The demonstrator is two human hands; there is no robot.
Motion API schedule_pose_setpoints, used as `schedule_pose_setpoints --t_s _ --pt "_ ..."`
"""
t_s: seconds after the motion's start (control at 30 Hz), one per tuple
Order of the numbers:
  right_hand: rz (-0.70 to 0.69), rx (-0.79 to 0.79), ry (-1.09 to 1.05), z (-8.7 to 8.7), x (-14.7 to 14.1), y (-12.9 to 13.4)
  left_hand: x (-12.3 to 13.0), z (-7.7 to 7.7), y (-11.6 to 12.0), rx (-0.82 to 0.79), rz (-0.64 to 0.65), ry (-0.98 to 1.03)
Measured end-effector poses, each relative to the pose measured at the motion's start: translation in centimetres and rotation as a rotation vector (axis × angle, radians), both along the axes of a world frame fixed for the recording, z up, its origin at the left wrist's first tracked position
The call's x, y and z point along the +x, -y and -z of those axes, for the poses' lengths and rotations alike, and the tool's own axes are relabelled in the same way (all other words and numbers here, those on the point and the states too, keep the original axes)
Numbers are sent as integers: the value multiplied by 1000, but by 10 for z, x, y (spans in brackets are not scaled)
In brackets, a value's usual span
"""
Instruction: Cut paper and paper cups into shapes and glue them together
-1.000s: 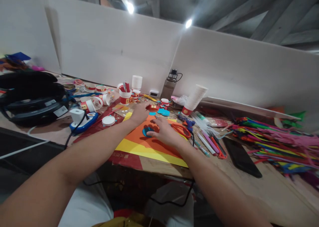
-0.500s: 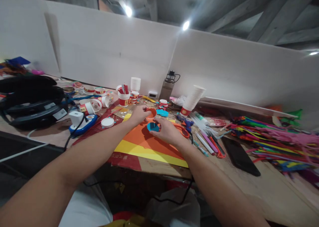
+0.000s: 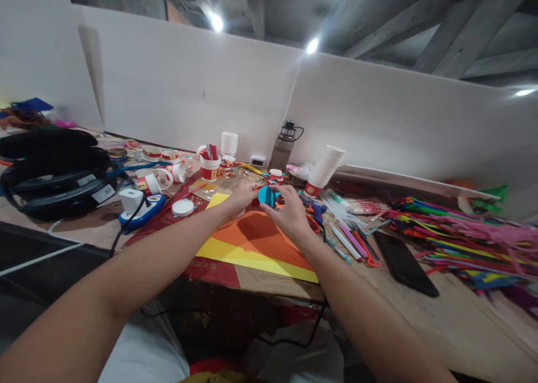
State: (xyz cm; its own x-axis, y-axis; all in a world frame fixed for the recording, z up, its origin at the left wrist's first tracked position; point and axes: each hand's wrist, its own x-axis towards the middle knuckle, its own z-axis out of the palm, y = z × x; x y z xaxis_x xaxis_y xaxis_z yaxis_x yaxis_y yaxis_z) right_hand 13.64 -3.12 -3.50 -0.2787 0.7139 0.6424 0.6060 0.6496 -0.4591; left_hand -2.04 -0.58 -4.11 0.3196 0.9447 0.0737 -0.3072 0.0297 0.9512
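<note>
Head view: a blue disc (image 3: 266,196) is held up above an orange sheet (image 3: 260,234), its edge pinched between the thumb and fingers of the right hand (image 3: 291,210). By the left hand (image 3: 242,199), whose fingers are drawn together, a small red piece (image 3: 256,200) is gripped; it is mostly hidden by the disc, and whether the two touch cannot be told. Along the near side of the orange sheet, a yellow sheet (image 3: 235,254) is exposed beneath. Beyond the right hand, a blue glue gun (image 3: 316,206) and a leaning cup stack (image 3: 327,170) are seen. A white lid (image 3: 183,208) is placed left of the left hand.
</note>
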Motion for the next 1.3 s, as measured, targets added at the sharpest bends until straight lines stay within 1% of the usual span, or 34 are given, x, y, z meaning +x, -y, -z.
schedule_pose_setpoints --t_s 0.07,0.13,0.23,0.4,0.57,0.7,0.83,0.97,1.1,1.17,1.23,1.3 --pt "-1 1 -23 0 2 -2 -1 1 -1 -4 84 118" --pt "-2 -4 -40 -1 3 -3 -2 1 -1 -32 139 200" --pt "10 -2 -50 -3 3 -2 -4 -2 -1 -81 184 273" --pt "23 52 -20 -4 2 0 0 -6 2 -104 145 282" --pt "48 144 74 -2 2 0 6 -6 5 -87 112 318" --pt "74 155 139 -3 3 0 7 -5 6 -73 97 318" --pt "77 175 147 -4 3 1 6 -4 6 -81 104 304" --pt "81 140 163 -4 4 3 5 0 4 -61 111 300" --pt "69 134 140 -5 4 5 4 2 7 56 161 275" --pt "61 135 112 -6 3 5 4 1 8 72 158 263" --pt "53 122 43 -6 3 5 4 -1 10 64 129 264" --pt "46 84 -69 -6 3 4 4 -2 10 68 111 270"
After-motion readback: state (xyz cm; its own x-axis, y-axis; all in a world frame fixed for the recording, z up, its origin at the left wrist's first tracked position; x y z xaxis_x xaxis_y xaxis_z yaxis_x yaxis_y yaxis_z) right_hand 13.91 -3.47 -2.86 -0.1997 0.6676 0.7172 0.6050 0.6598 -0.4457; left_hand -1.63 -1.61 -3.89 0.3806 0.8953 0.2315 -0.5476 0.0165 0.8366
